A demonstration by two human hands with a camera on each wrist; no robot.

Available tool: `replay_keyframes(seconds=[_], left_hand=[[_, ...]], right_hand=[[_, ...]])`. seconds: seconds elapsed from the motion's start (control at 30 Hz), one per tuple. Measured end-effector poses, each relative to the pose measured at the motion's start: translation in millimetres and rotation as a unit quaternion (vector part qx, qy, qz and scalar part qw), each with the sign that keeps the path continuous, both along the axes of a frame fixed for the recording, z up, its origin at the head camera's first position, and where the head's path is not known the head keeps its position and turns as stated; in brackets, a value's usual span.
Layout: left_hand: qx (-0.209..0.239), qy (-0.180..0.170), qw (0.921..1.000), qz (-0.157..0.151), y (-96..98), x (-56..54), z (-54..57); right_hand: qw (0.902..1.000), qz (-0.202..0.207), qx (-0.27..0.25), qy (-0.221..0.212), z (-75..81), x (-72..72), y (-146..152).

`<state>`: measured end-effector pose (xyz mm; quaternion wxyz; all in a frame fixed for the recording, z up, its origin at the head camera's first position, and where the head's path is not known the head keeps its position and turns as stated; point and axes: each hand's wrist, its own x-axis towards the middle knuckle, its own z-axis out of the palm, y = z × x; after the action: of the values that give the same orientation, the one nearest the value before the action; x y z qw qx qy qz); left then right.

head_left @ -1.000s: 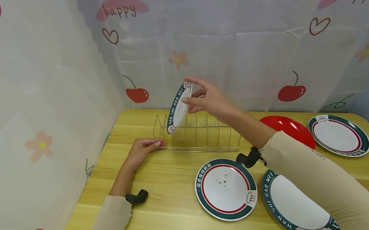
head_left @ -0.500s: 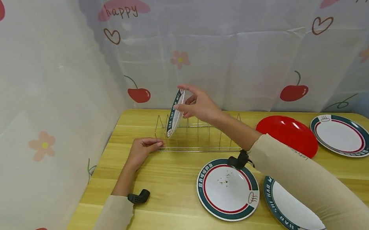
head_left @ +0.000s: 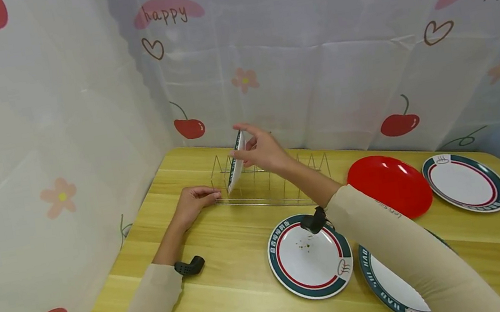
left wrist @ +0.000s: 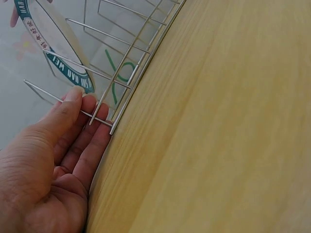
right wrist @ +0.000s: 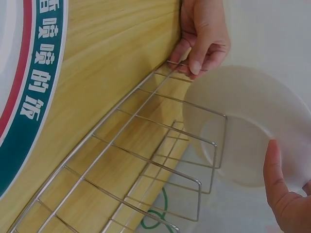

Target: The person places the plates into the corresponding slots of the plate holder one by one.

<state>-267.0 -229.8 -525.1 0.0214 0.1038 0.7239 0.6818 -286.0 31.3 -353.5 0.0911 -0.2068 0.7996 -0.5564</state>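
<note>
A wire dish rack (head_left: 264, 203) stands on the table near the back wall. My left hand (head_left: 195, 206) pinches its left end wire between thumb and fingers, plainer in the left wrist view, where the hand (left wrist: 53, 160) sits low on the frame. Above the rack's left part my right hand (head_left: 266, 151) holds a white plate (head_left: 235, 169) with a green lettered rim. That plate stands nearly upright, its lower edge down among the left wires. In the right wrist view the plate's plain white underside (right wrist: 233, 97) shows, a finger of the right hand (right wrist: 291, 204) against it.
A green-rimmed plate (head_left: 311, 263) with small crumbs lies in front of the rack. Another plate (head_left: 385, 278) is partly under the right sleeve. A red plate (head_left: 392, 183) and a further green-rimmed plate (head_left: 465, 183) lie to the right. Printed cloth walls stand left and behind.
The right hand has brought the plate left and down into the rack's left part, and the plate has turned more upright and edge-on. The left hand stays on the rack.
</note>
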Motion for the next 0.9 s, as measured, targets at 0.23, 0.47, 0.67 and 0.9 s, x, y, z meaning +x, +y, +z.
replay_keyframes(seconds=[0.23, 0.47, 0.67, 0.9], left_hand=[[0.004, 0.000, 1.0000, 0.002, 3.0, -0.1, 2.4], [0.000, 0.000, 1.0000, 0.006, 4.5, -0.6, 4.4], [-0.003, -0.002, 0.9999, 0.011, 3.2, 0.0, 3.2], [0.000, -0.006, 0.9999, 0.010, 1.5, 1.8, 0.2]], right_hand=[[0.9996, 0.010, 0.028, -0.001, -10.9, -0.5, -3], [0.9992, 0.003, 0.040, 0.004, -14.6, 1.8, -4], [0.9993, 0.016, 0.033, 0.006, -14.6, 5.0, -1], [0.9989, 0.034, 0.018, -0.028, -5.8, 13.8, 17]])
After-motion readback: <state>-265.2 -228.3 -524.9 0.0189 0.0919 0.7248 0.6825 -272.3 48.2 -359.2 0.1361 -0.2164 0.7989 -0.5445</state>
